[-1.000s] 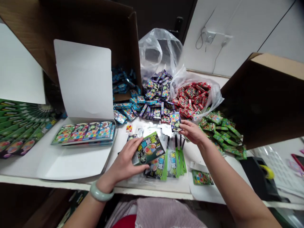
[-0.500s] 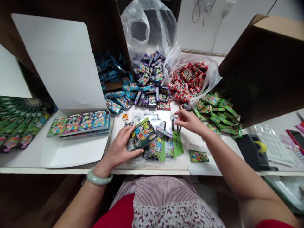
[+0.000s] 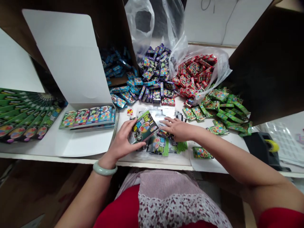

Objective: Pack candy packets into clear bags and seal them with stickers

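A left hand (image 3: pixel 124 137) with a pale jade bangle (image 3: pixel 104 168) on the wrist clasps a glossy green foil packet (image 3: pixel 142 127), fingers curled around its edges, above a white shelf (image 3: pixel 152 164). Beside it, the right hand (image 3: pixel 179 129) lies open, its fingers (image 3: pixel 166 123) extended and resting on a loose stack of green-edged packets (image 3: pixel 158 145), gripping nothing that can be seen. A striped apron with a floral hem (image 3: pixel 166 202) and a red garment (image 3: pixel 118 205) fill the foreground below the shelf edge.

To the left, a white card carton (image 3: pixel 68 60) stands open around a neat, overlapping row of packets (image 3: pixel 86 117), with a fan of green cards (image 3: pixel 26 117) farther left. A small sheet of paper carries a single packet (image 3: pixel 201 152). Beyond the hands rise slippery heaps of blue (image 3: pixel 114 66), purple (image 3: pixel 153 72) and green (image 3: pixel 225 107) sachets, and red sachets (image 3: pixel 194 72) spill from a crumpled clear plastic bag (image 3: pixel 215 60). A black tape dispenser (image 3: pixel 267 148) sits at right under a brown cardboard box (image 3: pixel 268 63).

Half a second earlier, the right hand was raised, its fingertips pinched together; now it lies flat on the stack. The left hand's hold on the green packet is unchanged.
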Demonstrator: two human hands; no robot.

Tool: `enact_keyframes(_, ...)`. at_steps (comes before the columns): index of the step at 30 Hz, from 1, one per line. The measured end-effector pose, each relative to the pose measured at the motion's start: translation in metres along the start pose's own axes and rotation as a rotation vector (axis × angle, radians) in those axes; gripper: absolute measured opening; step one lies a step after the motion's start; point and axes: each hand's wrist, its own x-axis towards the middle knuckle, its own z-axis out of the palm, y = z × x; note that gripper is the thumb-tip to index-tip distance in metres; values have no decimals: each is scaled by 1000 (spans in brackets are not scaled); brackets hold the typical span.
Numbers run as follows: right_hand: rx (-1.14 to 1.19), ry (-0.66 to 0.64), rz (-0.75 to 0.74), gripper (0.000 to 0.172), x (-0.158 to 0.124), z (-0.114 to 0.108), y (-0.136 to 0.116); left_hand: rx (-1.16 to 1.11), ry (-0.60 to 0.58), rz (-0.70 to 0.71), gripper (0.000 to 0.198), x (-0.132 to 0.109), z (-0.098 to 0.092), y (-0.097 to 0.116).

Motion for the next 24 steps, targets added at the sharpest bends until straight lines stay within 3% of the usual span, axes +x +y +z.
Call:
enact_keyframes(3, -39, -16, -7, 75, 6, 1, 2, -10, 9, 9, 83, 0, 2, 1)
enact_keyframes(9, 60, 127, 256, 74, -18, 15, 19, -13, -13, 4, 85, -2, 5, -3)
enact_keyframes(13, 79, 174, 218, 96, -33, 29, 16, 6, -71, 13, 90, -2, 11, -2)
enact_keyframes(16, 92, 217, 183, 85, -36, 33, 12, 20, -106, 38, 91, -1, 14, 1)
enact_keyframes(21, 90, 555, 323, 75, -53, 5, 7, 39, -95, 105, 93, 1, 16, 5)
enact_keyframes(24, 26, 569, 231, 77, -66, -25, -7, 43, -94, 168, 95, 6, 18, 7)
